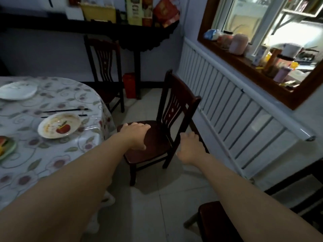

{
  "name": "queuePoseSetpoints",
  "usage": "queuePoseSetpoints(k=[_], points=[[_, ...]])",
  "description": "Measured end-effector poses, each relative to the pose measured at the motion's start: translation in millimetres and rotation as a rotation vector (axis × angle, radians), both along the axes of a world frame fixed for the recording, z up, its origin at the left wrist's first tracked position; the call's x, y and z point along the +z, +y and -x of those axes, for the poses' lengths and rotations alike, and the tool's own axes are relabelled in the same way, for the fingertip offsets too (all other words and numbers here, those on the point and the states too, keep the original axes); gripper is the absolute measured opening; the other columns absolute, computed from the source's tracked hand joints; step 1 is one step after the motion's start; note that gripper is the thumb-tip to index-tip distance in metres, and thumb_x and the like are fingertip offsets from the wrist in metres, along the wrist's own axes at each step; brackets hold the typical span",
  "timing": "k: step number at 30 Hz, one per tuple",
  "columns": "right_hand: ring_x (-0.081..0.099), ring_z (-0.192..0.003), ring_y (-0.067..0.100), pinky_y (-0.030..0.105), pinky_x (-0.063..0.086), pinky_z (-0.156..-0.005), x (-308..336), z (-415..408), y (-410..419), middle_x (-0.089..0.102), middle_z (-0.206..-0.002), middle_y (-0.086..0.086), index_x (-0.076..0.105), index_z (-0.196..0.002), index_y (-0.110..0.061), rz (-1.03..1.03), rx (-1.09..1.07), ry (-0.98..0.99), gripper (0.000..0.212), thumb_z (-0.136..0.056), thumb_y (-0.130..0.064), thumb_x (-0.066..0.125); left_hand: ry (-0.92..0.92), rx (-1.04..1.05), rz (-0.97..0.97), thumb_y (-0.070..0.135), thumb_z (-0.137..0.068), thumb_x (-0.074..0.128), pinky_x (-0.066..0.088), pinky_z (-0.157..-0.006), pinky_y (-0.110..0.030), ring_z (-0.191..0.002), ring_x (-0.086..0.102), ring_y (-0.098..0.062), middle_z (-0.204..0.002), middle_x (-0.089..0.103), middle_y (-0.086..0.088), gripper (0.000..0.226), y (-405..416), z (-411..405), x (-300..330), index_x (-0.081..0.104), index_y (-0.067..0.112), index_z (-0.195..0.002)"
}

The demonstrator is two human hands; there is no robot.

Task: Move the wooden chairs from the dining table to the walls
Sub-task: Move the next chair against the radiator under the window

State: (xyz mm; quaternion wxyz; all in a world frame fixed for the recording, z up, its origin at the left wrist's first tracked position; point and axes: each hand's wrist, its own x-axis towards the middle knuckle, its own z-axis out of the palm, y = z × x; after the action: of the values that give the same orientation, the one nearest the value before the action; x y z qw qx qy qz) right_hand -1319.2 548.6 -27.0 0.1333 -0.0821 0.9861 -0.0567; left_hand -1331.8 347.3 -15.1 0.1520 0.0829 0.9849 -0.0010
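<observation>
A dark wooden chair [157, 137] stands on the tiled floor between the round dining table [52, 154] and the radiator wall, its slatted back toward the radiator. My left hand [138, 135] grips the seat's left edge, fingers over the rim and thumb on the seat. My right hand [188, 149] is curled at the rear of the seat, just behind the backrest post; what the fingers hold there is partly hidden. A second wooden chair [104, 67] stands against the far wall under a dark shelf. Part of a third dark chair [216, 222] shows at the bottom right.
The table wears a floral cloth and carries plates [58, 125], chopsticks [66, 110] and fruit. A white radiator [236, 109] runs along the right wall below a cluttered window sill [244, 55]. A red box [129, 85] stands on the floor by the far wall.
</observation>
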Motion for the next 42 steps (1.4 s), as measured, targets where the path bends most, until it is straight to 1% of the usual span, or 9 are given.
queuePoseSetpoints(k=[3, 10, 15, 21, 26, 32, 36, 38, 42], points=[[0.037, -0.121, 0.031, 0.040, 0.042, -0.098, -2, 18, -21, 0.035, -0.134, 0.015, 0.038, -0.128, -0.013, 0.003, 0.019, 0.010, 0.052, -0.087, -0.031, 0.063, 0.005, 0.029, 0.001, 0.040, -0.080, 0.068, 0.026, -0.112, -0.049, -0.143, 0.028, -0.024, -0.156, 0.030, -0.001, 0.090, -18, 11, -2, 0.018, 0.021, -0.151], [0.037, -0.128, 0.032, 0.042, 0.041, -0.103, -4, 89, -42, 0.034, -0.138, 0.015, 0.035, -0.136, -0.012, 0.037, 0.030, 0.031, 0.061, -0.085, -0.028, 0.065, 0.015, 0.051, 0.005, 0.039, -0.080, 0.069, 0.027, -0.111, -0.047, -0.141, 0.030, -0.023, -0.153, 0.033, 0.000, 0.087, -28, 71, -1, 0.021, 0.023, -0.149], [0.031, -0.134, 0.033, 0.043, 0.036, -0.108, -9, 176, -36, 0.028, -0.146, 0.017, 0.023, -0.145, -0.012, 0.072, -0.008, 0.052, 0.073, -0.087, -0.029, 0.064, 0.009, 0.047, 0.013, 0.036, -0.081, 0.070, 0.023, -0.114, -0.047, -0.145, 0.024, -0.023, -0.157, 0.026, -0.001, 0.089, -16, 157, 0, 0.017, 0.022, -0.151], [0.034, -0.131, 0.032, 0.043, 0.036, -0.107, -11, 272, -19, 0.032, -0.142, 0.015, 0.021, -0.146, -0.012, 0.096, -0.077, 0.080, 0.076, -0.086, -0.026, 0.064, -0.009, 0.009, -0.019, 0.032, -0.083, 0.069, 0.019, -0.117, -0.048, -0.147, 0.018, -0.022, -0.160, 0.019, -0.002, 0.089, 7, 256, -4, 0.014, 0.023, -0.152], [0.027, -0.137, 0.033, 0.043, 0.028, -0.113, -12, 333, -13, 0.025, -0.147, 0.016, 0.015, -0.149, -0.014, 0.091, -0.148, 0.114, 0.083, -0.085, -0.026, 0.067, -0.025, -0.063, -0.055, 0.029, -0.083, 0.068, 0.017, -0.117, -0.048, -0.148, 0.015, -0.023, -0.161, 0.014, -0.002, 0.088, 23, 329, -8, 0.013, 0.024, -0.152], [0.026, -0.138, 0.035, 0.045, 0.029, -0.114, -23, 393, -6, 0.020, -0.150, 0.019, 0.013, -0.149, -0.012, 0.049, -0.286, 0.097, 0.084, -0.085, -0.027, 0.066, -0.025, -0.184, -0.078, 0.021, -0.085, 0.067, 0.014, -0.119, -0.048, -0.149, 0.011, -0.024, -0.162, 0.007, -0.004, 0.089, 39, 415, -20, 0.010, 0.023, -0.153], [0.029, -0.136, 0.035, 0.043, 0.033, -0.110, -36, 427, 1, 0.020, -0.149, 0.021, 0.014, -0.148, -0.012, 0.019, -0.392, 0.039, 0.084, -0.085, -0.027, 0.066, 0.026, -0.286, -0.098, 0.014, -0.085, 0.066, 0.009, -0.120, -0.047, -0.150, 0.005, -0.023, -0.162, 0.002, -0.004, 0.090, 57, 476, -37, 0.009, 0.024, -0.153], [0.035, -0.132, 0.034, 0.042, 0.037, -0.107, -47, 441, 3, 0.027, -0.145, 0.019, 0.017, -0.146, -0.012, 0.001, -0.426, 0.007, 0.082, -0.084, -0.028, 0.068, 0.055, -0.352, -0.085, 0.012, -0.085, 0.066, 0.008, -0.120, -0.048, -0.150, 0.003, -0.023, -0.162, 0.001, -0.004, 0.090, 68, 502, -47, 0.009, 0.023, -0.153], [0.055, -0.111, 0.029, 0.038, 0.049, -0.085, -63, 460, 1, 0.049, -0.127, 0.015, 0.027, -0.136, -0.012, -0.013, -0.459, -0.049, 0.065, -0.086, -0.026, 0.067, 0.093, -0.480, -0.015, 0.003, -0.081, 0.065, 0.008, -0.119, -0.051, -0.150, 0.004, -0.023, -0.160, 0.011, -0.004, 0.088, 87, 539, -67, 0.015, 0.022, -0.152]])
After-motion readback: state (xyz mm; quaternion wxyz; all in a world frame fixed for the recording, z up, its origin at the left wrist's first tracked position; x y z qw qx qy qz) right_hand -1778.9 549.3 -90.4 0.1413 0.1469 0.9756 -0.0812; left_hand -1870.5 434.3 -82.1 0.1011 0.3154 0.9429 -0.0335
